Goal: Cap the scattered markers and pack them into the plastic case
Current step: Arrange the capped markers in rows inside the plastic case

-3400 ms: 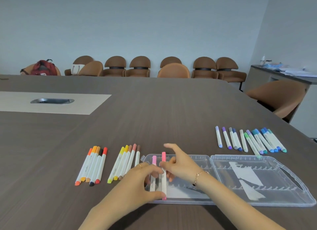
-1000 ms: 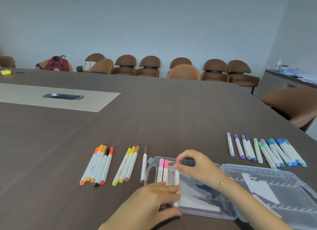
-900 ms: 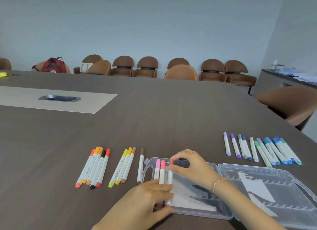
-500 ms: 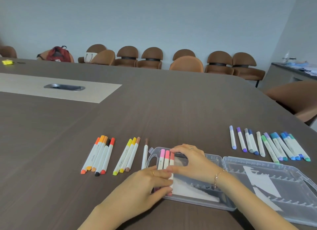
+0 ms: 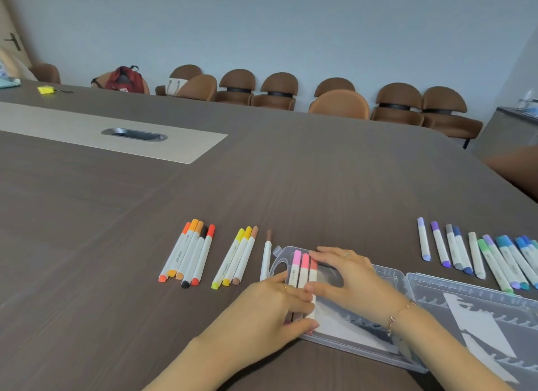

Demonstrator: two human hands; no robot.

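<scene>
The clear plastic case point(image 5: 407, 277) lies open at the table's near edge. Three capped markers sit side by side in its left half: a pink marker point(image 5: 296, 262), a darker pink marker point(image 5: 304, 267) and a coral marker point(image 5: 313, 267). My left hand point(image 5: 270, 309) covers their lower ends, fingers across them and thumb at the case's front rim. My right hand point(image 5: 349, 277) holds the coral marker, fingertips at its cap and thumb on its barrel. A lone brown marker point(image 5: 266, 255) lies just left of the case.
On the table lie an orange and red group of markers point(image 5: 187, 255), a yellow group point(image 5: 236, 256) and a purple, blue and green row point(image 5: 477, 253) at the right. Brown chairs point(image 5: 279, 90) line the far wall. A cable hatch point(image 5: 134, 135) sits in the tabletop.
The coral marker, held up at its top end by my right hand a second ago, now lies flat in the case beside the two pink ones. My left hand stayed on the markers' lower ends.
</scene>
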